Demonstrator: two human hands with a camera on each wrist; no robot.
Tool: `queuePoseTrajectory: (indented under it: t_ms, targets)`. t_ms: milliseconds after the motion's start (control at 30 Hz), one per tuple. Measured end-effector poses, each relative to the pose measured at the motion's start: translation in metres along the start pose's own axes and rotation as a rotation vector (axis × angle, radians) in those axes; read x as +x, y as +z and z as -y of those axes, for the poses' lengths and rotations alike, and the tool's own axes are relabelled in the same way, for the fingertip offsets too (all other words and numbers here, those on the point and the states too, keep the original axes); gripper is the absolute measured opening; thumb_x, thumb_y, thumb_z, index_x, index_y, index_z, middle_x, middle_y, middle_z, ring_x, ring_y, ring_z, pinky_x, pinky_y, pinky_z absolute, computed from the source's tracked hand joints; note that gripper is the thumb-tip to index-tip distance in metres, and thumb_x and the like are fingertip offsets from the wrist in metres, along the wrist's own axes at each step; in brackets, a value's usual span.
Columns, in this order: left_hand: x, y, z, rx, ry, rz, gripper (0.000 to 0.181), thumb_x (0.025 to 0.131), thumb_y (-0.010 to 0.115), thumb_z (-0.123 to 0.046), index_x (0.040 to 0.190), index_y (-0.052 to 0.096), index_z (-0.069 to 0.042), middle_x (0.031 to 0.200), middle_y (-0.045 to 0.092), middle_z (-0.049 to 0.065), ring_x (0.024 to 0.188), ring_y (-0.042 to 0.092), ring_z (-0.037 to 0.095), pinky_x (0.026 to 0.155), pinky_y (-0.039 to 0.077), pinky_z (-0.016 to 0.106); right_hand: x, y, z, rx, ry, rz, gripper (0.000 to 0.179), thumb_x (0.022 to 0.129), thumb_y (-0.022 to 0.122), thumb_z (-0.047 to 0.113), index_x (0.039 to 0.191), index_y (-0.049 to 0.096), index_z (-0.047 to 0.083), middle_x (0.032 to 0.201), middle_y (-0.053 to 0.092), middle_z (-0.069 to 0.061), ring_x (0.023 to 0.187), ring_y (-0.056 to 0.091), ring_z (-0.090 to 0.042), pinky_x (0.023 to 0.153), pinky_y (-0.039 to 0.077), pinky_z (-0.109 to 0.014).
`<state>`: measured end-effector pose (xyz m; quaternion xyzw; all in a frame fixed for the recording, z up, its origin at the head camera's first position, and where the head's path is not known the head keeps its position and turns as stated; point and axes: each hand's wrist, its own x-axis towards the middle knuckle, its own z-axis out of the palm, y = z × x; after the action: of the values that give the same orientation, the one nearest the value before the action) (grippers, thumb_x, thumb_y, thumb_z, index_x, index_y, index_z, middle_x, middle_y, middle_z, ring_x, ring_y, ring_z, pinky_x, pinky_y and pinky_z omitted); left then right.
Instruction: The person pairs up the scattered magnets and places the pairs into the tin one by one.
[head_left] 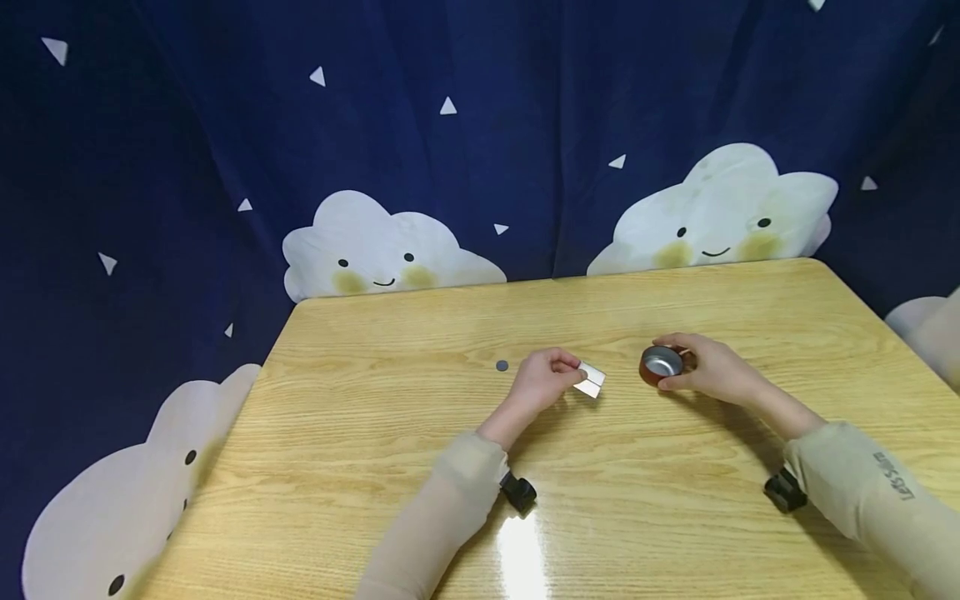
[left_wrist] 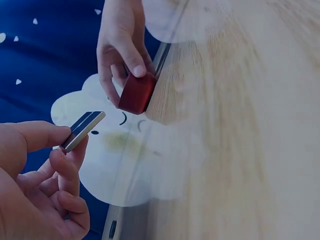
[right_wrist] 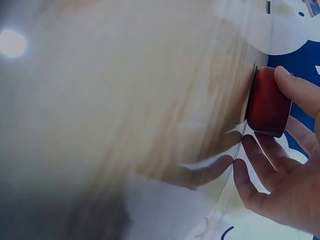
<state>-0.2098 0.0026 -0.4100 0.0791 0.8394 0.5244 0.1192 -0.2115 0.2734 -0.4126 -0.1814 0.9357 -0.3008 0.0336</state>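
Note:
In the head view my left hand (head_left: pixel 538 382) pinches a small flat rectangular piece (head_left: pixel 591 381), shiny and pale, with a line across its face. It is held tilted above the table, and the left wrist view shows its thin edge (left_wrist: pixel 86 131) between thumb and fingers. To the right, my right hand (head_left: pixel 718 368) grips a small round red bowl (head_left: pixel 662 363) with a silvery metal inside. The bowl's opening faces up. In the right wrist view, thumb and fingers hold the red wall (right_wrist: pixel 269 102), and its base seems to touch the table.
A small dark grey disc (head_left: pixel 502 365) lies on the wooden table (head_left: pixel 360 400), left of my left hand. Behind the table's far edge hangs a dark blue curtain (head_left: pixel 390 150) with white clouds and triangles. A black wrist device (head_left: pixel 517 493) sits beneath each sleeve.

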Motion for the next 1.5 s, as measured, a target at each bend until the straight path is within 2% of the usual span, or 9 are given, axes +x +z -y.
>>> queuePoseTrajectory:
  t_ms: [200, 467, 767, 1333, 1500]
  targets:
    - [0.001, 0.006, -0.002, -0.056, 0.001, -0.008, 0.013, 0.079, 0.07, -0.016, 0.088, 0.065, -0.008, 0.076, 0.063, -0.002, 0.064, 0.052, 0.007, 0.055, 0.041, 0.019, 0.001, 0.0, 0.002, 0.004, 0.003, 0.004, 0.069, 0.07, 0.078, 0.03, 0.125, 0.048, -0.001, 0.11, 0.057, -0.021, 0.092, 0.059, -0.029, 0.073, 0.045, -0.041]
    - [0.003, 0.019, -0.004, -0.145, -0.007, -0.009, 0.014, 0.078, 0.07, -0.013, 0.089, 0.066, -0.006, 0.074, 0.062, -0.002, 0.06, 0.05, 0.007, 0.051, 0.04, 0.019, 0.001, 0.002, 0.002, 0.028, 0.005, 0.0, 0.067, 0.071, 0.078, 0.022, 0.125, 0.048, -0.003, 0.113, 0.055, -0.024, 0.094, 0.06, -0.033, 0.076, 0.047, -0.041]
    - [0.006, 0.027, -0.007, -0.243, -0.046, 0.004, 0.012, 0.079, 0.069, -0.012, 0.089, 0.065, -0.007, 0.074, 0.062, -0.001, 0.056, 0.047, 0.009, 0.049, 0.037, 0.02, 0.002, 0.004, 0.001, 0.031, 0.014, -0.012, 0.067, 0.071, 0.078, 0.021, 0.125, 0.048, -0.003, 0.115, 0.053, -0.024, 0.094, 0.059, -0.033, 0.075, 0.046, -0.04]
    - [0.011, 0.035, -0.013, -0.249, -0.046, -0.013, 0.011, 0.079, 0.069, -0.013, 0.088, 0.065, -0.008, 0.07, 0.059, -0.003, 0.053, 0.044, 0.008, 0.048, 0.036, 0.02, 0.002, 0.005, 0.001, 0.05, 0.029, 0.0, 0.068, 0.073, 0.076, 0.024, 0.127, 0.046, -0.003, 0.116, 0.054, -0.024, 0.097, 0.059, -0.036, 0.076, 0.047, -0.042]
    - [0.014, 0.036, -0.018, -0.302, -0.063, -0.033, 0.011, 0.079, 0.069, -0.013, 0.089, 0.066, -0.008, 0.072, 0.061, -0.003, 0.06, 0.049, 0.013, 0.051, 0.037, 0.021, 0.001, 0.005, 0.002, 0.049, 0.031, 0.002, 0.068, 0.073, 0.076, 0.025, 0.127, 0.046, -0.003, 0.115, 0.054, -0.024, 0.097, 0.059, -0.036, 0.075, 0.047, -0.042]
